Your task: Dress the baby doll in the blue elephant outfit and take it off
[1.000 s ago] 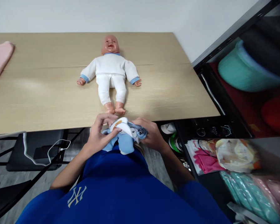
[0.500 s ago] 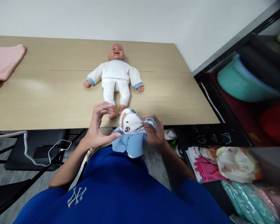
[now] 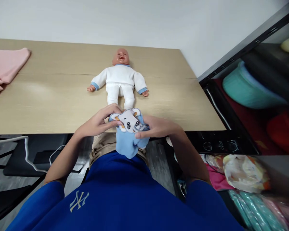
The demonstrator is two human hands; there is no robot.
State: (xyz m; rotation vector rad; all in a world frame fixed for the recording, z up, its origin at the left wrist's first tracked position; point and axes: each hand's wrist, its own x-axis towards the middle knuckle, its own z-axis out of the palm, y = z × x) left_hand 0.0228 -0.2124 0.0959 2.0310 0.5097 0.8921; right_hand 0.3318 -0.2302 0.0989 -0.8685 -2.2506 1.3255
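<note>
Between my hands, in front of my waist at the table's near edge, is a small light-blue cloth baby garment with a white animal face and eyes on it; I cannot tell its exact kind. My left hand grips its left upper edge between thumb and fingers. On the other side my right hand is closed on it, thumb across the front and the fingers partly hidden behind the cloth. Just beyond lies a baby doll on its back, in a white top with blue cuffs and white trousers. Its feet are mostly hidden by the garment.
The wood-coloured table backs onto a white wall. A pink cloth lies at its left end. To the right stands a black shelf unit with a teal basin, a red container and plastic-wrapped packs. A white cable hangs at the left.
My left hand has moved in and closed on the garment's left side. The garment has turned so its animal face shows more fully, and my right hand now lies across its right side.
</note>
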